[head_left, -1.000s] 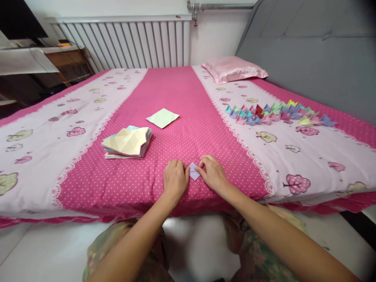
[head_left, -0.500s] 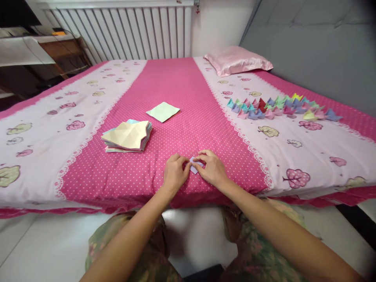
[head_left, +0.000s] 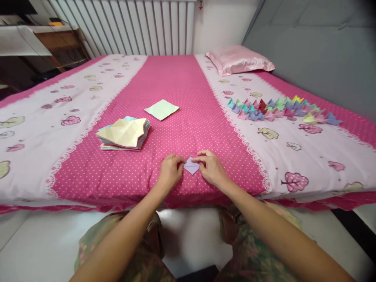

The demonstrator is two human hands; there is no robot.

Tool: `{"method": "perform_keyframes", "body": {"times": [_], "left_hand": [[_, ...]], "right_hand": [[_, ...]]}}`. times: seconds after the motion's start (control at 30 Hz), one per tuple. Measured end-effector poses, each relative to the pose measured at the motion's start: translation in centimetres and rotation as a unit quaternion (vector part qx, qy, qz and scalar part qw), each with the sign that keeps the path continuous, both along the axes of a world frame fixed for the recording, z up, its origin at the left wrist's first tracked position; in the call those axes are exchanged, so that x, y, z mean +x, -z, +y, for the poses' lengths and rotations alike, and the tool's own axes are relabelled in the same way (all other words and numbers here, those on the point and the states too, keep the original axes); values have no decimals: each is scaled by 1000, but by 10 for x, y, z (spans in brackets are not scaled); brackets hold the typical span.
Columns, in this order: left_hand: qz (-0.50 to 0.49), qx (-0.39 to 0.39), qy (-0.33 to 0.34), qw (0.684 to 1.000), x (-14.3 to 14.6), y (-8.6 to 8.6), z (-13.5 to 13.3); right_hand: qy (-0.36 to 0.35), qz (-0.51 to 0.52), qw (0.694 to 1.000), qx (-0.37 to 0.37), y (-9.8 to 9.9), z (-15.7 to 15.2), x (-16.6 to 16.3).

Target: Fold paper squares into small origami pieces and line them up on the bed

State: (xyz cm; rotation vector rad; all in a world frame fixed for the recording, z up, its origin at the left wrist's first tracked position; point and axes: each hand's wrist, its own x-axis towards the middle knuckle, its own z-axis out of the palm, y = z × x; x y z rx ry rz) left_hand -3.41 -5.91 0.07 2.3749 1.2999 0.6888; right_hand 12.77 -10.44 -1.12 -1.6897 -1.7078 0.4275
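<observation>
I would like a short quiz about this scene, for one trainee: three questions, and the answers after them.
1. Which colour has the small folded paper between the left hand and the right hand?

2. True or false: the pale green sheet lies apart from the paper stack.

3. Where are the colourful folded pieces?
A) On the pillow
B) On the floor
C) On the bed cover, toward the person's right

Key:
1. Light purple
2. True
3. C
</observation>
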Motion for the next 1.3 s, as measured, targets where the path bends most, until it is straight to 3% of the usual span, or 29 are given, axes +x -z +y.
{"method": "perform_keyframes", "body": {"times": [0.33, 0.5, 0.67, 0.77, 0.87, 1.0, 1.1, 1.2, 1.3], "left_hand": [[-28, 8, 22, 999, -4, -7, -6], [-30, 1, 5, 1000, 0, -5, -7], [-93, -62, -12, 994, 0, -1, -1], [-212, -122, -16, 970, 0, -3, -1], [-344, -193, 6, 919, 2, -10, -9], [-429, -252, 3, 867, 7, -21, -24], [-428, -255, 3, 867, 6, -26, -28], [-412, -247, 4, 877, 3, -28, -27], [-358, -235, 11, 903, -1, -28, -26]], "right_hand": [[-2, 41, 999, -19, -8, -2, -3], [1, 155, 986, -66, -2, 9, -5], [-73, 322, 938, -106, -8, 15, -4], [-88, 398, 908, -102, -20, 9, -3], [-70, 465, 875, -119, -29, 0, -6], [-87, 506, 844, -155, -31, -12, -16], [-108, 480, 857, -151, -30, -15, -21], [-112, 413, 897, -109, -32, -16, -17], [-107, 362, 923, -77, -36, -17, -9]]}}
